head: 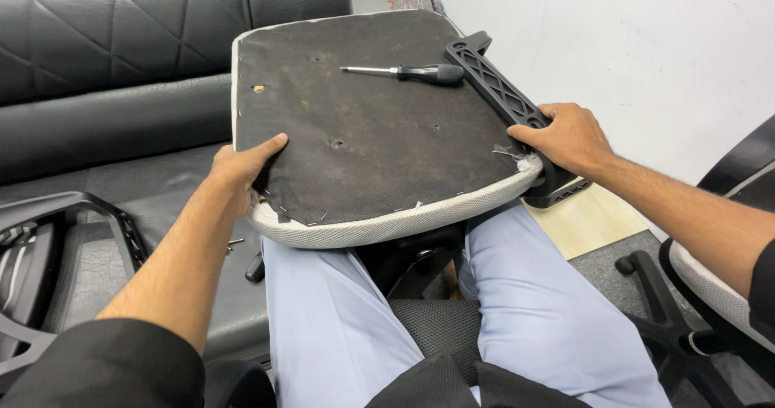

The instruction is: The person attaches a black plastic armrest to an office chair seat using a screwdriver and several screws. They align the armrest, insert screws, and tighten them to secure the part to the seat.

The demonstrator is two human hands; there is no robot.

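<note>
Both hands point(242, 166) on upturned seat point(363, 133)

The person wears a black top whose sleeves are pushed up above the elbows, so both forearms are bare down to the left hand point(242, 166) and the right hand point(567, 138). The left sleeve point(105, 372) bunches in soft folds at the lower left, and the right sleeve point(763, 291) shows only as a dark cuff at the far right. No watch, ring or glove shows on either hand. The trousers point(533, 311) are pale blue-grey, smooth, with light creases along the thighs. The black hem of the top point(452, 384) lies over the lap between them.
</note>
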